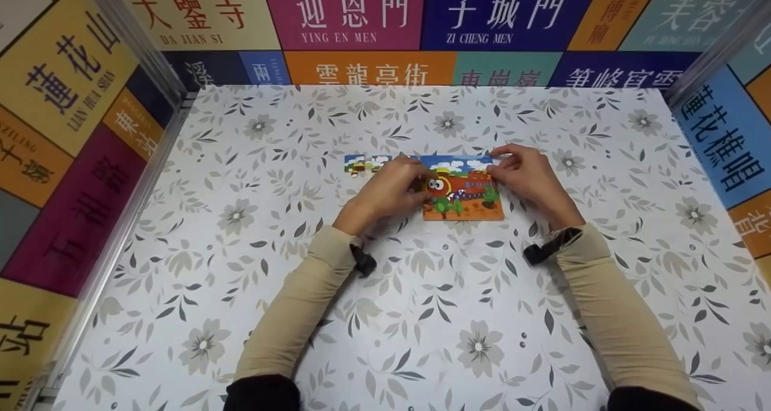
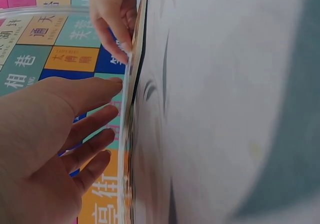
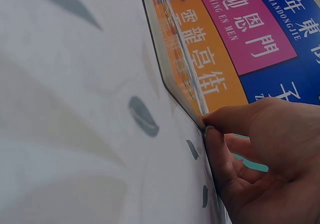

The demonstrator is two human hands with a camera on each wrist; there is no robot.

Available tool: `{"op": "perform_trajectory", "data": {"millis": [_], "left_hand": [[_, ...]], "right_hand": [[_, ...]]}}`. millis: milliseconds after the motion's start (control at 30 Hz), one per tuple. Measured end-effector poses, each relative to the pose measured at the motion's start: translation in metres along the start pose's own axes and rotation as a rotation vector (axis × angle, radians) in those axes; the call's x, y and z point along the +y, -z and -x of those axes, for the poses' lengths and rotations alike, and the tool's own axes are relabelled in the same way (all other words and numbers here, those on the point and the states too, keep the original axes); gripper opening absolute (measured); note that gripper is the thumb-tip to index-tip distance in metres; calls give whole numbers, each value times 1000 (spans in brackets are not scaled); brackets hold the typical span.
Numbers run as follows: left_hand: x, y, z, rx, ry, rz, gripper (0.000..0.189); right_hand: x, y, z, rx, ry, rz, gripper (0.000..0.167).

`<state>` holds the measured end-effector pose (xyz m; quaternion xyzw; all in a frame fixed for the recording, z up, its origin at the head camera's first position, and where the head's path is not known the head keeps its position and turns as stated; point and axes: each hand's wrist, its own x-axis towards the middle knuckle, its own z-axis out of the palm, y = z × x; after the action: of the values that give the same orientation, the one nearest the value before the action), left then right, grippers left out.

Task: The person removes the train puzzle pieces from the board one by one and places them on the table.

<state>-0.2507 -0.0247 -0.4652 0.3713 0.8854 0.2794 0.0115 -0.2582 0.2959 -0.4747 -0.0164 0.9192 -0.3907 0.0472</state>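
1. Head view: we see the puzzle (image 1: 462, 188) lying flat on the table (image 1: 409, 332), between the two hands, its picture side up.
2. At its upper right corner, the right hand (image 1: 530, 173) has thumb and forefinger bent in and meeting at the edge; from the right wrist view we read this as a light pinch. Holding just the corner probably keeps the puzzle steady while leaving its picture uncovered.
3. At its left side, the left hand (image 1: 391, 188) has its fingers loosely spread, gripping nothing we can make out. Its tips are at the edge, though we cannot tell how firmly they touch. Hands placed on opposite sides would, we judge, check any sideways slip.
4. Beyond the left hand lie pieces (image 1: 355, 165) with blue, white and yellow patches, partly hidden by that hand; we cannot count them.
5. For shape, the puzzle is a thin, four-cornered slab with a pale side edge and a bright train scene; we cannot tell wood from card.
6. The table's covering looks smooth, pale and flower-printed. Flat coloured panels (image 1: 343, 13) stand behind, and soft beige sleeves (image 1: 301, 302) end near dark wrist straps (image 1: 364, 261).
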Motion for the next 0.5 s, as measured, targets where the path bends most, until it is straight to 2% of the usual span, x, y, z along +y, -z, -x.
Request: {"op": "perform_trajectory", "data": {"millis": [167,500], "left_hand": [[4,-4,-5,-4,19,-35,33],[9,-6,-9,-33,128,-49,40]], "right_hand": [[0,0,0,5,10,-8,42],[-1,0,0,-2,-6,-10,44]]}}
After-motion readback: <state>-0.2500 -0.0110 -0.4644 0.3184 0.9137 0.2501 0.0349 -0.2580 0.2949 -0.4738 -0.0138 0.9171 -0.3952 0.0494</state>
